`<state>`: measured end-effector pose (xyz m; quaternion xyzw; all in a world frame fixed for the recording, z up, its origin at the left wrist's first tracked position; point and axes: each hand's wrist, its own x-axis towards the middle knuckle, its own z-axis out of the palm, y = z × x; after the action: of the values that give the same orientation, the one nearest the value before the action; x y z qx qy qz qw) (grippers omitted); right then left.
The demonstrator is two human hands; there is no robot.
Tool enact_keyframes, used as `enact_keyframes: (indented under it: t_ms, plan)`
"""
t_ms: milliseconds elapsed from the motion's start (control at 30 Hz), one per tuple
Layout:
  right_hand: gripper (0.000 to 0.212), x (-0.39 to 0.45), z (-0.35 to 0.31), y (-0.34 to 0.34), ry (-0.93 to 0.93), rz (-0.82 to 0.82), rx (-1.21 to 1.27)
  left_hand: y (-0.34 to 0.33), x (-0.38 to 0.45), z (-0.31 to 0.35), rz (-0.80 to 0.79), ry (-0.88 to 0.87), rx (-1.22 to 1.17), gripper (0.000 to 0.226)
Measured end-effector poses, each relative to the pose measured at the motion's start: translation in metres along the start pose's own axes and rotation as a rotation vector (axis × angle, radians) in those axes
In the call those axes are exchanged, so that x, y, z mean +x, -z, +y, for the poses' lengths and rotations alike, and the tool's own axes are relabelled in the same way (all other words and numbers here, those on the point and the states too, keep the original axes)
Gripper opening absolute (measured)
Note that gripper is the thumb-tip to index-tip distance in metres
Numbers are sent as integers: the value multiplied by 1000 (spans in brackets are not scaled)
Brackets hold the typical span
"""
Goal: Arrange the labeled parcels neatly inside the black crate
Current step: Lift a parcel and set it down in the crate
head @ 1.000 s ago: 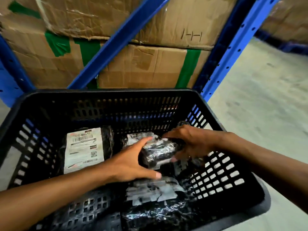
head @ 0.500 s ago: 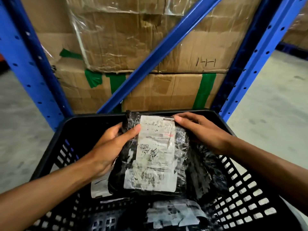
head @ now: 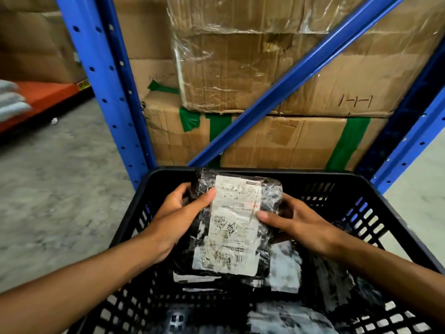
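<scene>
A black plastic-wrapped parcel (head: 232, 225) with a worn white shipping label is held upright over the black crate (head: 356, 189), label facing me. My left hand (head: 177, 216) grips its left edge, thumb on the label. On the parcel's right side, my right hand (head: 296, 222) holds it with the thumb pressed on the label's edge. Below it, inside the crate, lie other black parcels with white labels (head: 285, 268), partly hidden by the held one.
Blue steel rack posts (head: 103, 75) and a diagonal brace (head: 296, 75) stand just behind the crate, with taped cardboard boxes (head: 277, 56) stacked on the rack. Grey concrete floor (head: 55, 184) spreads left and right. An orange shelf (head: 48, 92) sits at far left.
The parcel was lifted out of the crate and turned label-up. My right hand has slid from its top edge down to its right side. The view has tilted up and left.
</scene>
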<state>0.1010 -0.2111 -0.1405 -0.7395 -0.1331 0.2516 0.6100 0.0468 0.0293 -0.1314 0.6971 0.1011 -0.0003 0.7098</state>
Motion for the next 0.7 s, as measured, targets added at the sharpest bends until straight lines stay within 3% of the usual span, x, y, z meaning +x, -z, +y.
enact_keyframes:
  t_ms: [100,200,300,400,500,600,700]
  plan:
    - [79,6,-3,-7,24,18,44,7,-1,-7,22,86,77,79]
    - [55,9,0,-8,34,42,71,12,-1,-17,-41,218,181,115]
    - [56,6,6,-6,-34,-10,47,11,-3,-19,-2,218,226,139]
    - [86,4,-8,8,-41,-4,-149,16,1,-1,-49,94,350,124]
    - [98,6,-41,28,85,43,-227,14,7,28,-294,-184,673,89]
    - [69,5,-57,17,45,-275,-362,-6,3,46,-504,-401,1119,85]
    - [39,1,-47,-6,28,-343,-473,-14,1,42,-576,-349,1105,80]
